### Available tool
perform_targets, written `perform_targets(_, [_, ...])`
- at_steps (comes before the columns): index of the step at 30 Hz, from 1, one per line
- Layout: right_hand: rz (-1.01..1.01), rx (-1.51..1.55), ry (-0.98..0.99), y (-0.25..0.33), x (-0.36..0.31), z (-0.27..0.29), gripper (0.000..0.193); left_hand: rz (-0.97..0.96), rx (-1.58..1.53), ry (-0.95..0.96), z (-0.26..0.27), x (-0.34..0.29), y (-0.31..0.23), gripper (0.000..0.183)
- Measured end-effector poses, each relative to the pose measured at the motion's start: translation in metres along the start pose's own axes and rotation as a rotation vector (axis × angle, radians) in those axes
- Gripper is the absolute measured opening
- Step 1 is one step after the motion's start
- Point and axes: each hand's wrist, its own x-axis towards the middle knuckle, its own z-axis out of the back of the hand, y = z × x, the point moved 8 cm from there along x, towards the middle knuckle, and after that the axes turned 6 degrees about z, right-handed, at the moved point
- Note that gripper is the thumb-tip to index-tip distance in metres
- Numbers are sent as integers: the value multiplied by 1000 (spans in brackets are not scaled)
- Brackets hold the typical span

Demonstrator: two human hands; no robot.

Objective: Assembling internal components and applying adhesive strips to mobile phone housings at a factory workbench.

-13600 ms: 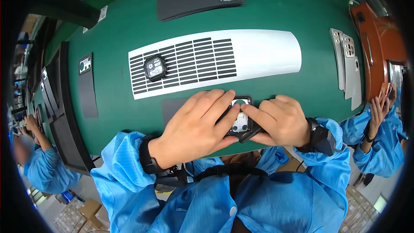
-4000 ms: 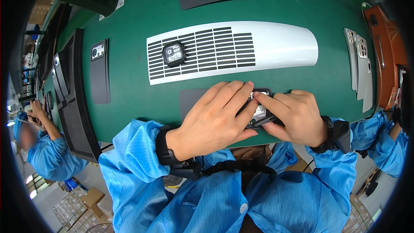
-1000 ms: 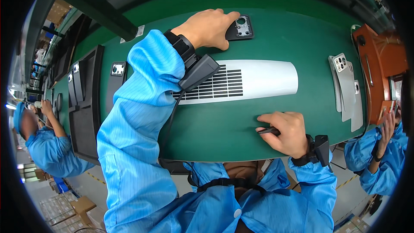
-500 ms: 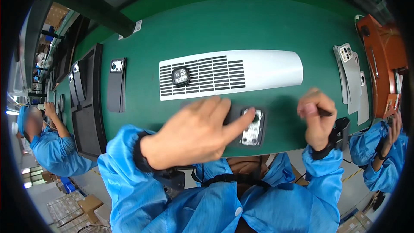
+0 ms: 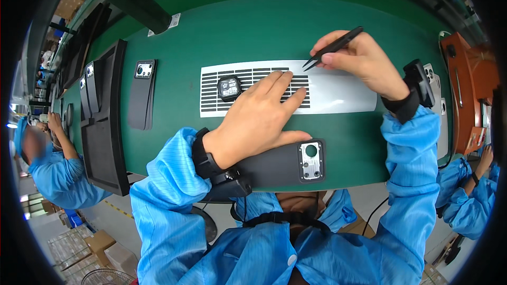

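Observation:
A white sheet (image 5: 346, 96) with rows of black adhesive strips lies across the green table. On its left part sits a small black square object with a printed face (image 5: 229, 88). My left hand (image 5: 256, 112) rests palm down, fingers spread onto the strips, its thumb near the dark phone back cover (image 5: 264, 170) that lies at the table's near edge. The cover's silver camera plate (image 5: 311, 162) faces up. Above the sheet's right half, my right hand (image 5: 369, 62) grips black tweezers (image 5: 337, 45), tips pointing down-left at the end of the strip rows.
Several dark phone back covers (image 5: 140, 100) are stacked at left, beside a black tray (image 5: 107, 148) with more covers. Pale covers (image 5: 442, 126) and an orange box (image 5: 467, 89) stand at right. A dark post (image 5: 129, 0) rises at the back left. Co-workers sit at both sides.
My left hand has moved up from the phone cover's camera plate onto the sheet. My right hand has swung up and left, bringing the tweezers over the strips.

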Motion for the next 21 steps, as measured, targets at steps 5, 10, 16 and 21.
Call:
perform_targets(5, [-92, 65, -85, -37, 4, -5, 23, 17, -13, 7, -6, 0, 1, 70])
perform_targets(10, [-111, 64, -42, -39, 7, -4, 23, 23, -20, 1, -8, 1, 3, 71])
perform_targets(16, [-107, 59, -31, -39, 7, -4, 22, 19, -15, 3, -7, 0, 2, 71])
perform_targets(21, [-57, 147, -111, -17, -10, 7, 22, 22, -23, 2, -2, -1, 1, 73])
